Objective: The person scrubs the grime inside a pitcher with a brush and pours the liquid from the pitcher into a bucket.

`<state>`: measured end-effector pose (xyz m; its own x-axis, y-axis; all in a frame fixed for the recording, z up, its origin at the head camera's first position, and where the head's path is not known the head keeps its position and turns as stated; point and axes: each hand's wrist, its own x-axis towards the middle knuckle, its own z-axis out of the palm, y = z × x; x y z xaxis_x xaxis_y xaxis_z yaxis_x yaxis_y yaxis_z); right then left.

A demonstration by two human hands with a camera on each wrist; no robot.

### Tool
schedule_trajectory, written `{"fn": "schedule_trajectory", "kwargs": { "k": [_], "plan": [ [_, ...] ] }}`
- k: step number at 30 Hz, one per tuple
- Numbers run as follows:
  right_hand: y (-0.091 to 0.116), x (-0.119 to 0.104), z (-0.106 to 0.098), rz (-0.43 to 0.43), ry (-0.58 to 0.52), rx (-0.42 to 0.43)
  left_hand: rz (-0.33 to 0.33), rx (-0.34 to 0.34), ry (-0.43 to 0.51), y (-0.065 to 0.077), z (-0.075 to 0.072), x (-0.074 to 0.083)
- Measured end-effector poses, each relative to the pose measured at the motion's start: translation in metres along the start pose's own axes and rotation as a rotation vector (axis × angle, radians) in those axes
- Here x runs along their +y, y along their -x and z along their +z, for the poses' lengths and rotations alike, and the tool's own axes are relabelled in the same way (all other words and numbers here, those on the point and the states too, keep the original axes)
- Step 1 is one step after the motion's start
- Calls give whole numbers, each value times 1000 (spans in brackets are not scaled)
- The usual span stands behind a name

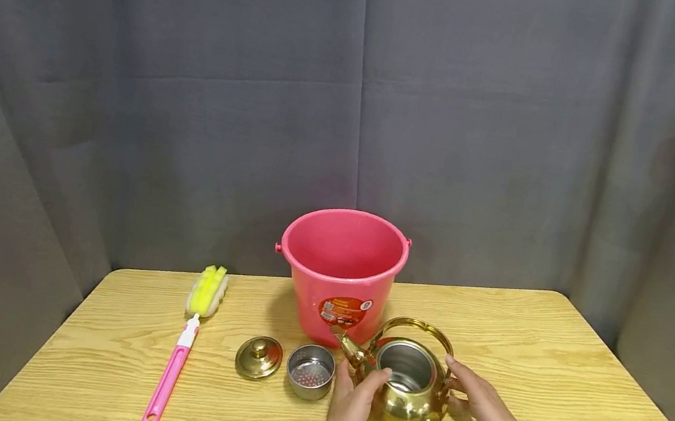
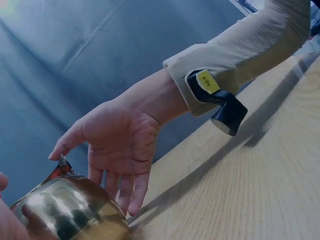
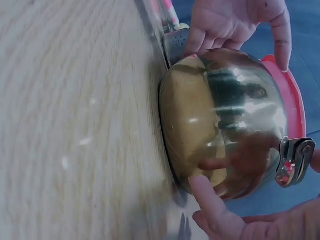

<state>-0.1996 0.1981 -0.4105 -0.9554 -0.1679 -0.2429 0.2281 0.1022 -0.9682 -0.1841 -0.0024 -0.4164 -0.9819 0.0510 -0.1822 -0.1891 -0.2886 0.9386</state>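
Observation:
A shiny gold teapot (image 1: 408, 417) stands lidless on the table, its spout to the left and its hoop handle (image 1: 425, 325) up. My left hand (image 1: 349, 412) is at its left side near the spout, thumb raised by the rim and fingers extended. On the other side, my right hand (image 1: 487, 411) has its fingers spread and fairly straight, fingertips right at the teapot's wall and thumb by the handle's base. In the left wrist view, the right palm (image 2: 122, 132) faces the teapot. Left of it sit a steel strainer cup (image 1: 310, 374) and the gold lid (image 1: 259, 357).
A pink bucket (image 1: 343, 280) with a red label stands right behind the teapot and strainer. At the left lies a bottle brush (image 1: 177, 361) with a pink handle and yellow sponge head. Grey curtains (image 1: 227, 114) hang around the wooden table (image 1: 93, 356).

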Motion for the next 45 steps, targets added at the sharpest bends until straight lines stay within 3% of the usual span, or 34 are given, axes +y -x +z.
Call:
{"fn": "schedule_trajectory", "kwargs": {
  "k": [6,21,34,45],
  "plan": [
    [-3,5,3,66,-70,-4,39,14,52,-6,1,0],
    [-6,10,5,85,-176,-14,86,78,101,-17,4,-8],
    [-7,18,7,84,-208,28,76,51,89,-18,1,-10],
    [-4,19,3,87,-218,-37,83,29,80,-16,-2,-9]
  ]
}}
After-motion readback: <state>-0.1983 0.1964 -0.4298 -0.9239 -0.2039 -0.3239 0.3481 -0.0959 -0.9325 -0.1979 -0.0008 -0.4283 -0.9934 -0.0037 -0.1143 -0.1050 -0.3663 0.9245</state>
